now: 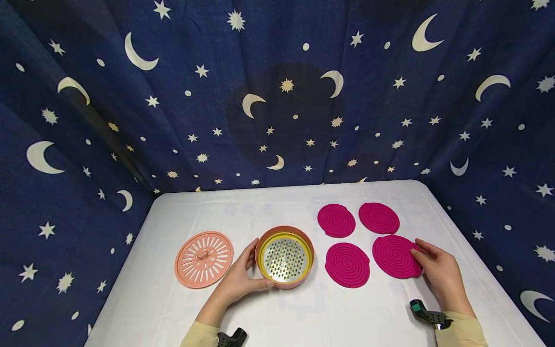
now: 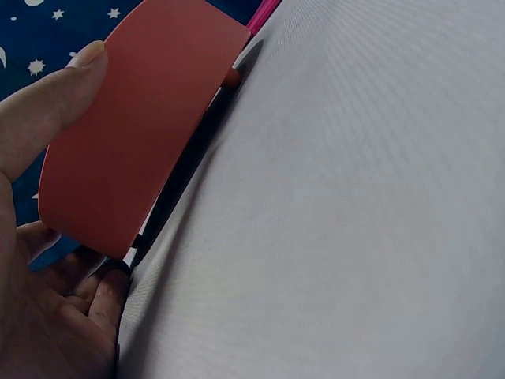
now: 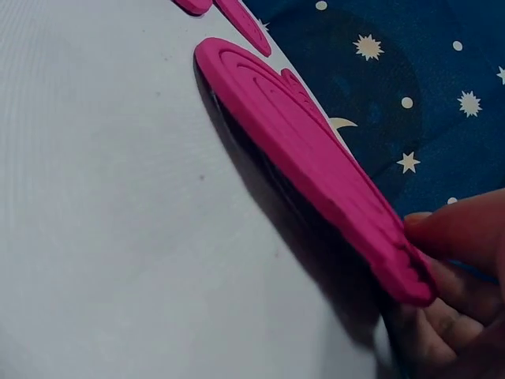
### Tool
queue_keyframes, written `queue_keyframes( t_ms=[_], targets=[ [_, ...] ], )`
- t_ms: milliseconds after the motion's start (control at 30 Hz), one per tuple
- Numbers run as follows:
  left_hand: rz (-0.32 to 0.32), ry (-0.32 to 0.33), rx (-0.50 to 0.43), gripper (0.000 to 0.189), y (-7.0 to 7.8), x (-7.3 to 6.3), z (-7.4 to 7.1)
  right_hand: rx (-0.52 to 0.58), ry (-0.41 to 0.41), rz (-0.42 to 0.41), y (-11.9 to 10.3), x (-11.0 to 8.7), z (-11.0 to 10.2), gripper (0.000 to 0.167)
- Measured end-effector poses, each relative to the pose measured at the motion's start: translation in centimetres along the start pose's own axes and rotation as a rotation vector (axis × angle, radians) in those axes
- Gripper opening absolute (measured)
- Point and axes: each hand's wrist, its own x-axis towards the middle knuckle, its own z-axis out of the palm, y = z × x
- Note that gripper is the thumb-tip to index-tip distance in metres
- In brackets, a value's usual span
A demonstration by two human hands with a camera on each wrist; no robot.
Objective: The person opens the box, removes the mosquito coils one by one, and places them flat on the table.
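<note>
My left hand (image 1: 244, 277) grips a round terracotta-coloured coil holder (image 1: 288, 285), its thumb on the near wall and its fingers round the left side. Inside the holder sit a yellow ring and a perforated metal plate (image 1: 284, 260). A small foot (image 2: 231, 77) shows under the holder in the left wrist view. With my right hand (image 1: 444, 272) I pinch the right edge of a magenta spiral mosquito coil (image 1: 395, 256), thumb on top. That edge is raised over the cloth, with dark shadow below it in the right wrist view (image 3: 308, 158).
Several more magenta coils lie by the held one: one left of it (image 1: 347, 265), two behind (image 1: 336, 220). Left of the holder lies a peach slotted lid (image 1: 184, 270) with a small central handle. A white cloth (image 1: 321, 318) covers the table; a starry blue curtain (image 1: 208, 111) surrounds it.
</note>
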Motion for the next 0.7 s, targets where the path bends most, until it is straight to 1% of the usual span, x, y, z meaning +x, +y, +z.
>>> queue_keyframes(
  t_ms=[233, 533, 700],
  targets=[
    [0.016, -0.003, -0.009, 0.114, -0.40, 0.14, -0.01, -0.008, 0.019, 0.002, -0.07, -0.18, -0.25, 0.057],
    [0.008, 0.002, -0.009, 0.114, -0.51, 0.19, -0.01, -0.007, 0.054, 0.005, 0.48, -0.11, -0.31, 0.058],
    [-0.002, 0.001, -0.001, 0.114, -0.45, 0.19, -0.02, 0.023, 0.060, 0.011, 0.76, 0.03, -0.10, 0.057]
  ],
)
